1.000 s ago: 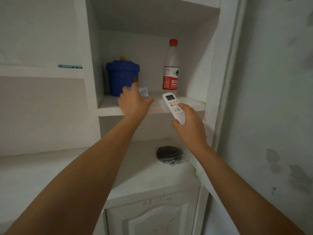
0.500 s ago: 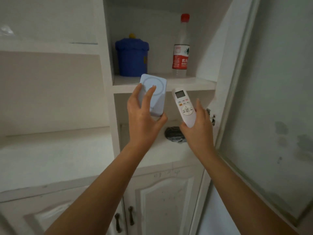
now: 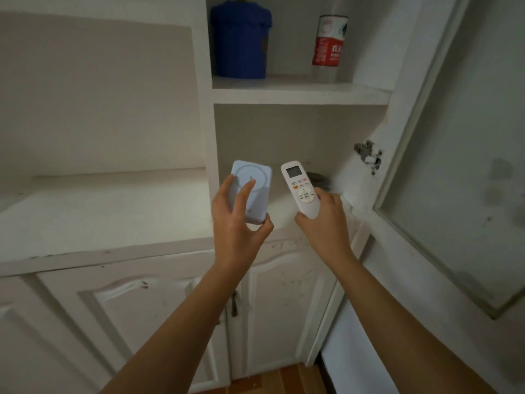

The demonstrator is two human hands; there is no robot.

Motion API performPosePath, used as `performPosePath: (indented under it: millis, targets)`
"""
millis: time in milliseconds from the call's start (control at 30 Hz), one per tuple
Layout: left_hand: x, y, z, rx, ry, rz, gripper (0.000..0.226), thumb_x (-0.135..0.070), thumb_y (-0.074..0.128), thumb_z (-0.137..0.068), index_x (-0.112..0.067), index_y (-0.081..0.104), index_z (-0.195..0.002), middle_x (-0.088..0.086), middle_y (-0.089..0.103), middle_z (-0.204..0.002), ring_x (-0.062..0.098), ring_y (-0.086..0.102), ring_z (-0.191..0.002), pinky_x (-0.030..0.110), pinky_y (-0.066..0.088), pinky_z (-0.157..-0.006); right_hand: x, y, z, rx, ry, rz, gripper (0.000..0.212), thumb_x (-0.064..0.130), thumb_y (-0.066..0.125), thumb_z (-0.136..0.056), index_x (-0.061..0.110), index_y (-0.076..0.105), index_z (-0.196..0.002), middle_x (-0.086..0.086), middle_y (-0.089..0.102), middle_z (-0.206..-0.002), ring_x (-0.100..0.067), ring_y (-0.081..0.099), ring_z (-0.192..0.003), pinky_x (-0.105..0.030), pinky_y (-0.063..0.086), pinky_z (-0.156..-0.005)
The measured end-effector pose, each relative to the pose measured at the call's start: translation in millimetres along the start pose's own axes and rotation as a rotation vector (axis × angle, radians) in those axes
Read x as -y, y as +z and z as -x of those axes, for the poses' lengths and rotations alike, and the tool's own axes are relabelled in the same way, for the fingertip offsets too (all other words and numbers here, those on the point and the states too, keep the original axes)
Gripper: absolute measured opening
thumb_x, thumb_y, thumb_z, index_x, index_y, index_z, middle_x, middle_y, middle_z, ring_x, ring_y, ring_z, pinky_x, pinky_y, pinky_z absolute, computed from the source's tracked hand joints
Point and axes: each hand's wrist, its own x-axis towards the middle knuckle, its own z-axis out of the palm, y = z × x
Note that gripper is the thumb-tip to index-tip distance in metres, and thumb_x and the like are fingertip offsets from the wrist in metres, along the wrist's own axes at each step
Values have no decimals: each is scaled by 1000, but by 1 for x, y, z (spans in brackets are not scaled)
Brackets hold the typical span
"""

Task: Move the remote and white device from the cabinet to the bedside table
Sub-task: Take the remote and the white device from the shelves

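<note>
White device [image 3: 251,194] was a pale rounded slab with a ring mark, held upright in left hand [image 3: 238,234]; white remote [image 3: 301,191], screen up, gripped in right hand [image 3: 324,226], just beside it.

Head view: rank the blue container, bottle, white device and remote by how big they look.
1. blue container, cropped at the top
2. bottle, also cropped
3. white device
4. remote
The last two look close and sit nearer the camera.

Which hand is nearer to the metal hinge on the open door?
Right. The right hand holds the remote just left of the hinge; the left hand is farther left.
</note>
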Motion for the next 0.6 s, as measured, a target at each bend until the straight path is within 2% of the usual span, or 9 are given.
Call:
performPosePath:
  millis: [300, 400, 500, 600]
  targets:
    - [16, -56, 73, -92, -156, -173, 67, -10, 80, -63, -14, 49, -122, 21, 38, -137, 32, 36, -123, 34, 38, -91, -4, 18, 40, 266, -103, -71, 57, 7, 63, -76, 11, 42, -129, -10, 44, -122, -14, 45, -93, -24, 38, -76]
    - [14, -87, 103, -164, -214, -284, 64, -10, 80, -62, -14, 51, -118, 21, 40, -134, 31, 38, -121, 34, 41, -88, 5, 37, 64, 407, -163, -117, 57, 7, 63, -76, 11, 41, -129, -10, 44, -122, -18, 50, -99, -26, 42, -79]
    - [12, -127, 138, -223, -294, -404, 60, -10, 80, -63, -13, 52, -116, 22, 42, -133, 33, 39, -121, 35, 41, -89, 25, 60, 96, 544, -226, -171, 56, 6, 62, -76, 10, 43, -128, -10, 44, -120, -15, 46, -93, -26, 40, -79]
    - [10, -174, 175, -272, -356, -533, 57, -12, 80, -64, -11, 53, -114, 23, 42, -132, 34, 39, -120, 38, 41, -90, 50, 84, 132, 687, -294, -214, 56, 7, 62, -75, 9, 44, -128, -11, 45, -119, -20, 51, -94, -27, 42, -79]
